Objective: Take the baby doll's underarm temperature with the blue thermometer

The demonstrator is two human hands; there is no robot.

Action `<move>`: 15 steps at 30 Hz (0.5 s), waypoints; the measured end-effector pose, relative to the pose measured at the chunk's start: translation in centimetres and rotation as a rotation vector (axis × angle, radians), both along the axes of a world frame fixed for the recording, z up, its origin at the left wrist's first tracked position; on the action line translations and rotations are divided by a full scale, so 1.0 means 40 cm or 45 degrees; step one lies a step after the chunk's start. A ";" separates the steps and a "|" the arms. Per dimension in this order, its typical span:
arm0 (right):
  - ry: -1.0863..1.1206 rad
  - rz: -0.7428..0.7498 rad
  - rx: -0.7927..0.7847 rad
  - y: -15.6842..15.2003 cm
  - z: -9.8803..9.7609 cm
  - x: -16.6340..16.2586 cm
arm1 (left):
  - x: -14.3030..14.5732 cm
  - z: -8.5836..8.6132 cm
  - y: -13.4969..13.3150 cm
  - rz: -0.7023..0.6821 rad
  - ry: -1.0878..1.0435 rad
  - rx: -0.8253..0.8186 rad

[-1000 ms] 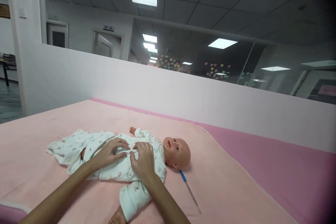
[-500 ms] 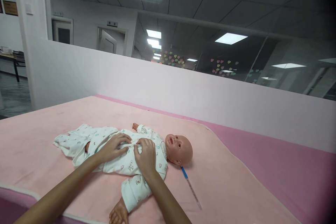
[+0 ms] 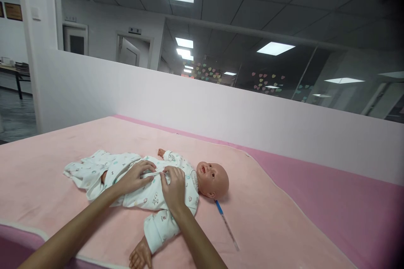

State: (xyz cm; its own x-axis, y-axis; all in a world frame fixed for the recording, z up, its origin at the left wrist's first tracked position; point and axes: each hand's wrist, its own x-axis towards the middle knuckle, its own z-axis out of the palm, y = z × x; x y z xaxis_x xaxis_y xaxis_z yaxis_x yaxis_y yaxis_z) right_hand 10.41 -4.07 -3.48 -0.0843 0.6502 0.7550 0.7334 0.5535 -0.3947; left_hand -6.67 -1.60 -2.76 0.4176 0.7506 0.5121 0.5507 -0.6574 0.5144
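Note:
A baby doll (image 3: 218, 180) lies on its back, head toward the right, dressed in a white patterned baby outfit (image 3: 148, 198). My left hand (image 3: 135, 177) is on the doll's belly, its thumb and fingers closed on the front of the cloth. Just right of it, my right hand (image 3: 174, 187) pinches the same front at the chest. A small ridge of fabric stands between the two hands; the exact fastening under the fingertips is hidden. Beside the doll's head lies a thermometer (image 3: 227, 225) with a blue end.
The doll rests on a pink padded mat (image 3: 271, 222) with a pale edge. Behind it stands a low white partition (image 3: 202, 105), with glass panels above. A table (image 3: 14, 71) with things on it is far left.
The view has shifted slightly, so the doll and thermometer sit a little further left in the picture. Both hands keep the same hold on the cloth.

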 end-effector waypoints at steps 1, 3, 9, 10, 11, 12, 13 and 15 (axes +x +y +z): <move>-0.002 -0.007 0.001 0.000 0.000 0.000 | 0.000 0.000 0.000 0.002 -0.001 0.000; -0.021 -0.031 0.000 0.002 -0.002 -0.001 | 0.001 -0.001 0.001 0.003 -0.001 -0.003; -0.052 -0.070 0.001 0.010 -0.009 -0.003 | -0.004 -0.009 0.009 -0.051 -0.016 -0.017; -0.055 -0.070 0.005 0.011 -0.010 -0.003 | -0.005 -0.009 0.010 -0.072 -0.032 -0.028; -0.058 -0.071 0.009 0.011 -0.011 -0.003 | -0.006 -0.007 0.010 -0.094 -0.050 -0.047; -0.060 -0.071 0.013 0.010 -0.012 -0.002 | -0.007 -0.005 0.009 -0.116 -0.070 -0.073; -0.063 -0.069 0.016 0.010 -0.012 -0.002 | -0.007 -0.001 0.007 -0.134 -0.088 -0.101; -0.066 -0.064 0.017 0.010 -0.012 -0.002 | -0.007 0.007 0.002 -0.161 -0.110 -0.140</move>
State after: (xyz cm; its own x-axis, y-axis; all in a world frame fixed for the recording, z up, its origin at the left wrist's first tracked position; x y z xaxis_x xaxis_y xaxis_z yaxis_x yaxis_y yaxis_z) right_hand 10.35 -3.69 -3.97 -0.0913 0.6446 0.7591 0.7796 0.5205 -0.3482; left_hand -6.96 -1.52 -2.48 0.4702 0.7483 0.4679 0.4175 -0.6557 0.6291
